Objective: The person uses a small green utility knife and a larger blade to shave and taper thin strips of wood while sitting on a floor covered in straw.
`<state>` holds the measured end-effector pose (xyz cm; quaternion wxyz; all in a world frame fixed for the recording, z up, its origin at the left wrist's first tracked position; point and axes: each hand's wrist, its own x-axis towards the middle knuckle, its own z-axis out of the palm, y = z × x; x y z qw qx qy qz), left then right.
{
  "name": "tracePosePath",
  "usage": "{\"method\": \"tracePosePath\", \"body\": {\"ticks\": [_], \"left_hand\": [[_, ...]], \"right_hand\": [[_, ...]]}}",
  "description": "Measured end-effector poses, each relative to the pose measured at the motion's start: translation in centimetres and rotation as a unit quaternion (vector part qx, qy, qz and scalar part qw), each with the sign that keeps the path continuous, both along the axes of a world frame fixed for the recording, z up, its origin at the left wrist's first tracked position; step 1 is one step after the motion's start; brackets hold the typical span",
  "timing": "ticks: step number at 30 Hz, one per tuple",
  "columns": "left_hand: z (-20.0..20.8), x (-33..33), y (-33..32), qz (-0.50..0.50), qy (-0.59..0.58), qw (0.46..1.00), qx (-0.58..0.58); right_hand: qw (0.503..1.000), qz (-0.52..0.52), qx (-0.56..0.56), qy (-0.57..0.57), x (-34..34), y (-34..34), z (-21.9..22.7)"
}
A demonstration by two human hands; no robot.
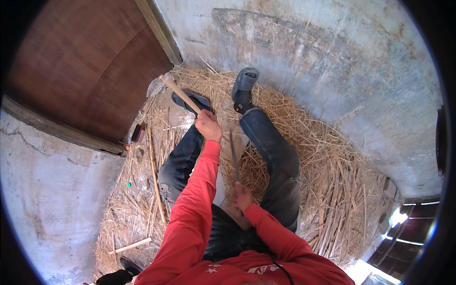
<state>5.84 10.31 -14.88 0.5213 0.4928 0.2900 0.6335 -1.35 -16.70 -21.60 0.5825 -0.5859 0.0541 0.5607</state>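
My left hand (209,126) is closed around the near end of a pale bamboo stick (183,95), which slants away to the far left above my left foot. Between my knees, my right hand (243,197) grips a knife (234,159); its long, narrow grey blade points away from me. The blade and the stick are apart. How much of the stick lies under my left palm is hidden, and the knife's handle is mostly covered by my fingers.
Shavings and split strips (332,204) cover the floor around my legs. A pale wall (304,61) stands ahead and right, a brown door (85,61) at far left. Near the door lies a small dark red object (137,133); a short pale stick (130,245) lies lower left.
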Motion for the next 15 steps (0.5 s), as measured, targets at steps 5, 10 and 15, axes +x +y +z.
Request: {"method": "tracePosePath", "body": {"ticks": [5, 10, 15], "left_hand": [[0.2, -1.4, 0.3, -0.057, -0.021, 0.998, -0.008], [0.1, -1.2, 0.7, -0.069, -0.023, 0.997, 0.003], [-0.1, -0.5, 0.8, -0.036, 0.004, 0.999, -0.031]], "right_hand": [[0.998, 0.017, -0.055, -0.011, 0.3, -1.4, 1.2], [0.968, -0.015, 0.178, -0.178, 1.0, 0.9, 6.3], [0.998, 0.013, 0.003, -0.053, -1.5, -0.1, -2.2]]}}
